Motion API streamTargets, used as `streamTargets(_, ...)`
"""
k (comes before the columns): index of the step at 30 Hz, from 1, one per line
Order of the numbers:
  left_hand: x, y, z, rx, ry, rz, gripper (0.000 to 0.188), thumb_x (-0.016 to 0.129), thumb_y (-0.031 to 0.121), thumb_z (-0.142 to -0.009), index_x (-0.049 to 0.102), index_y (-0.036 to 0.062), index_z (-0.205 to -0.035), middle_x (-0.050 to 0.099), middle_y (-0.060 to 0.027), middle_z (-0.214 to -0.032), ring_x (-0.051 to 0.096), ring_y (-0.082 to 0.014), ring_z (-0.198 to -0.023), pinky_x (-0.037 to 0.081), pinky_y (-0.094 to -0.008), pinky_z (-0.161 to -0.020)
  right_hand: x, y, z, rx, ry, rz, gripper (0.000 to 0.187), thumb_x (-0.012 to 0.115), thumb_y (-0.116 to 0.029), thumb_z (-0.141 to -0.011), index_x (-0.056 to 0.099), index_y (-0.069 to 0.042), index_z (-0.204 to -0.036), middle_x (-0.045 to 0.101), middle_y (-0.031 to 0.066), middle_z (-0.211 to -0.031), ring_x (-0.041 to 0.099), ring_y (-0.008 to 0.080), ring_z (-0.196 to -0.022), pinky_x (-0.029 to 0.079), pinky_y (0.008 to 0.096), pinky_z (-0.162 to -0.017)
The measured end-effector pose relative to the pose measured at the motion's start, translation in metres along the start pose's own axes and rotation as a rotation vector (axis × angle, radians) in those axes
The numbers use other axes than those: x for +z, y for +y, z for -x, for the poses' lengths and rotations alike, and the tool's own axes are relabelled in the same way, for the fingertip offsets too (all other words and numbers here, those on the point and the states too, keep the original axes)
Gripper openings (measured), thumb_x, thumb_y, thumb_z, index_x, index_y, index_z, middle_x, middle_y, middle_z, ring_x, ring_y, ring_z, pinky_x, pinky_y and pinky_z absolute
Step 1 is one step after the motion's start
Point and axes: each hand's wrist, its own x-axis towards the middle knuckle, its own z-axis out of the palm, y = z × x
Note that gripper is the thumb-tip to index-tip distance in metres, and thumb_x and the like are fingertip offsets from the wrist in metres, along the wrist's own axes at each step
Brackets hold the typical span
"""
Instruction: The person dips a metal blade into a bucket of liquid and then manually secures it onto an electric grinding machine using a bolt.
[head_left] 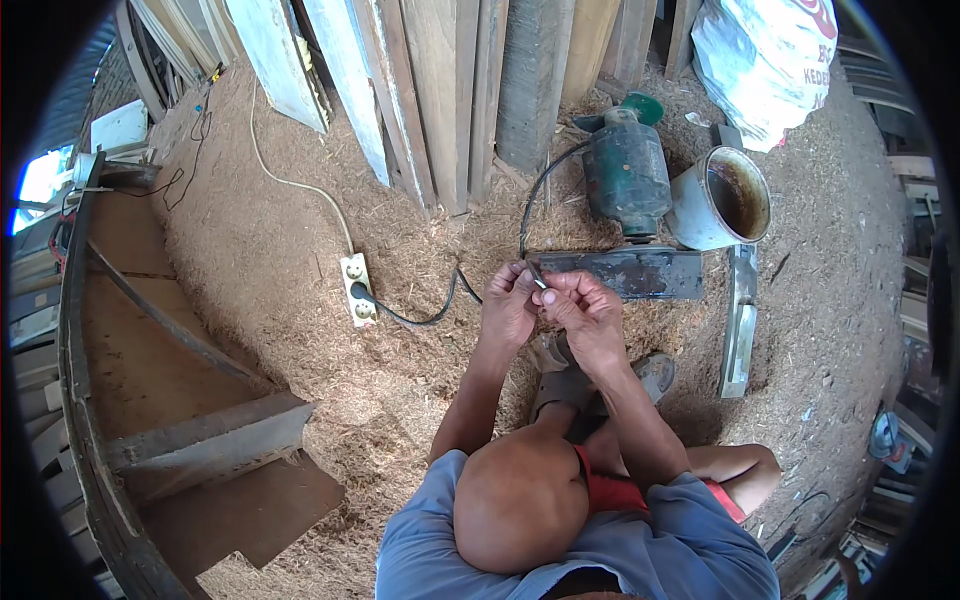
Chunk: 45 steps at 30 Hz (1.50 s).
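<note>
My left hand and my right hand meet in front of me, fingers closed. Between their fingertips is a small thin piece with a dark body and a pale, shiny edge. Its exact kind is too small to make out. Just beyond my hands lies a long dark block with a wet-looking surface. Behind that block stands a dark green electric motor, worn and dusty. A whitish bucket, brown inside, sits tilted to the motor's right.
A white power strip with a black plug and cable lies to the left. Wooden boards lean at the back, beside a white sack. A narrow strip lies on the right. A curved wooden frame stands at left.
</note>
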Motion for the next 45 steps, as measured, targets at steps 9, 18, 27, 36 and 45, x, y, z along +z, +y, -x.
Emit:
streamTargets(9,-0.005,-0.004,0.000,-0.019,0.010,-0.025,0.010,0.060,0.005,-0.094,0.060,0.0048,-0.103,0.066,-0.0044,-0.093,0.065,-0.0119,-0.081,0.055,-0.0258,-0.070,-0.002,0.004,-0.001,0.001,0.025,0.025,0.014,0.067,-0.004,-0.088,0.065,0.002,-0.101,0.060,-0.0024,-0.076,0.049,0.0020,-0.067,0.045,0.0193,-0.063)
streamTargets(18,0.010,0.012,0.002,-0.047,0.038,-0.150,0.022,0.059,0.002,-0.093,0.058,-0.0001,-0.114,0.066,-0.0118,-0.103,0.065,-0.0172,-0.086,0.057,-0.0300,-0.075,-0.026,0.009,0.006,0.422,-0.098,-0.434,0.017,0.066,-0.005,-0.089,0.062,0.000,-0.105,0.067,0.0056,-0.082,0.058,0.0070,-0.063,0.048,0.0186,-0.058)
streamTargets(27,0.012,0.004,0.011,-0.254,-0.304,0.018,0.065,0.073,0.035,-0.084,0.050,-0.0016,-0.132,0.059,-0.0168,-0.126,0.063,-0.0228,-0.107,0.053,-0.0353,-0.090,-0.043,0.031,0.020,0.430,-0.081,-0.478,0.014,0.068,-0.008,-0.088,0.064,-0.005,-0.102,0.067,0.0012,-0.082,0.056,0.0041,-0.059,0.047,0.0164,-0.056)
streamTargets(36,0.000,-0.014,0.018,-0.358,-0.333,-0.045,0.060,0.083,0.038,-0.072,0.065,0.0023,-0.116,0.060,-0.0144,-0.125,0.060,-0.0216,-0.111,0.051,-0.0334,-0.089,-0.047,0.045,0.022,0.390,-0.046,-0.429,0.011,0.068,-0.008,-0.089,0.065,-0.006,-0.099,0.065,-0.0011,-0.079,0.054,0.0040,-0.061,0.045,0.0174,-0.057)
streamTargets(45,0.001,-0.020,0.018,-0.324,-0.317,-0.045,0.047,0.082,0.032,-0.074,0.068,0.0022,-0.107,0.061,-0.0150,-0.123,0.064,-0.0208,-0.102,0.055,-0.0304,-0.077,-0.051,0.038,0.021,0.473,-0.055,-0.597,0.012,0.066,-0.004,-0.089,0.064,-0.003,-0.101,0.065,0.0015,-0.086,0.062,0.0064,-0.071,0.051,0.0155,-0.059)
